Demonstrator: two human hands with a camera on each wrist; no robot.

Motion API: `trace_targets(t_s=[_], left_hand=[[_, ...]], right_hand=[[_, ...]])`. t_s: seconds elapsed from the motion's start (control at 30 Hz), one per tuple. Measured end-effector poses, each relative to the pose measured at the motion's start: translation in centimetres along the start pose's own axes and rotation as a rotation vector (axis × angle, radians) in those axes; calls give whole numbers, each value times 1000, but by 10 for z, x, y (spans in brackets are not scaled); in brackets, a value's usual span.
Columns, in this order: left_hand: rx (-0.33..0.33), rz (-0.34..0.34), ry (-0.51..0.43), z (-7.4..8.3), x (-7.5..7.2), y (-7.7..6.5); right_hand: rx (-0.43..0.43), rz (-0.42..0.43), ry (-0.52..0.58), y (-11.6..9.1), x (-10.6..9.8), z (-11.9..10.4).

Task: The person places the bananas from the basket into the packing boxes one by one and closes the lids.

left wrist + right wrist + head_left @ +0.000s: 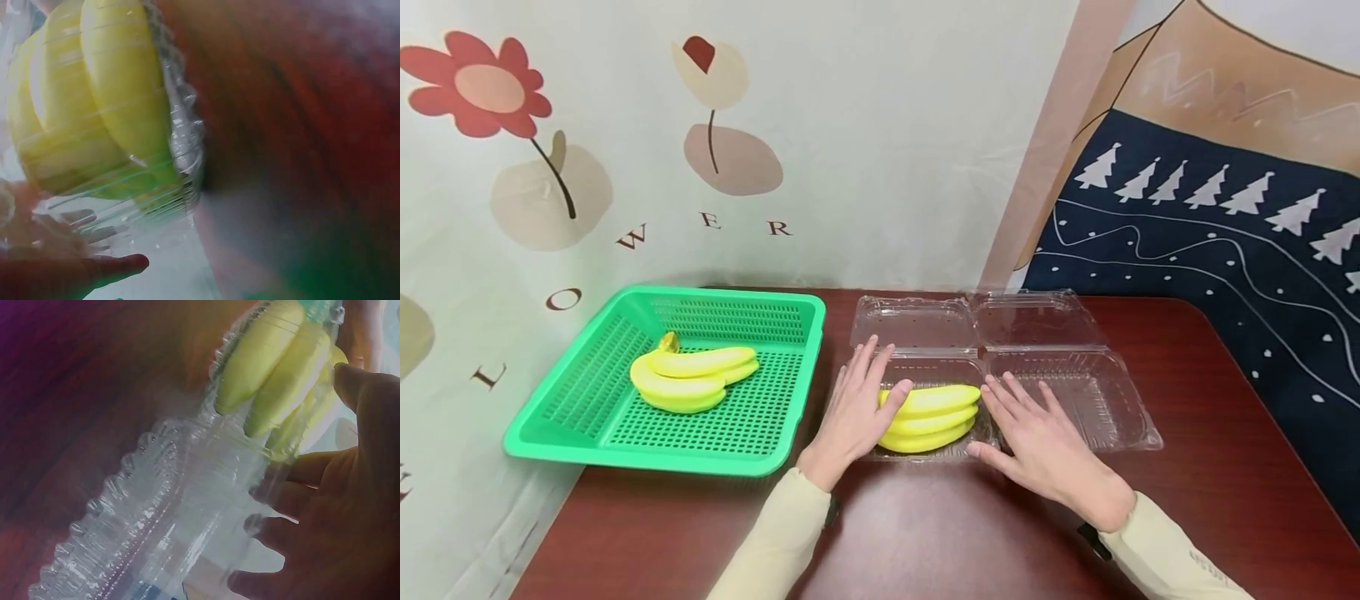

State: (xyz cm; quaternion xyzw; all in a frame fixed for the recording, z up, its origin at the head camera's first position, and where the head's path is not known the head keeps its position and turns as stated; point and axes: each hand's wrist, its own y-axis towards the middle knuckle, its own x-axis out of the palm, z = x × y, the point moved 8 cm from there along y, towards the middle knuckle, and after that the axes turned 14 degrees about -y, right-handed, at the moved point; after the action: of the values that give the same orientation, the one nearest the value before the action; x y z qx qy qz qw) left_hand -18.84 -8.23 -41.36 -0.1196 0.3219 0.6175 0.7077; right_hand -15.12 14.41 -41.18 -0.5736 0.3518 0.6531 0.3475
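A yellow bunch of bananas (934,418) lies in the near half of an opened clear plastic clamshell box (951,369). My left hand (859,408) is at the left side of this box, its fingers straight and pointing away from me, the thumb over the bananas' left end. At the bananas' tips on the other side, my right hand (1041,437) has its fingers spread, above the seam with a second clear clamshell box (1120,400). That box stands opened too, beside the first. The right wrist view shows the bananas (272,369) through the clear wall.
A green plastic basket (700,462) stands on the left of the dark red table (917,533), with another bunch of bananas (688,379) in it. The lids of both boxes lie back toward the printed curtain (880,167) behind the table.
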Motion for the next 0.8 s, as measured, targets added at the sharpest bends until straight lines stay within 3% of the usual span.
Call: trace_targets(t_s=[0.13, 0.33, 0.53, 0.8], left_hand=[[-46, 20, -34, 1, -7, 6], [-173, 40, -73, -4, -11, 25], [-252, 60, -77, -13, -10, 37], [-308, 77, -81, -19, -10, 45]], right_hand=[[19, 0, 61, 5, -11, 7], [83, -14, 235, 32, -29, 28], [155, -100, 367, 53, -25, 41], [193, -157, 371, 76, -10, 47]])
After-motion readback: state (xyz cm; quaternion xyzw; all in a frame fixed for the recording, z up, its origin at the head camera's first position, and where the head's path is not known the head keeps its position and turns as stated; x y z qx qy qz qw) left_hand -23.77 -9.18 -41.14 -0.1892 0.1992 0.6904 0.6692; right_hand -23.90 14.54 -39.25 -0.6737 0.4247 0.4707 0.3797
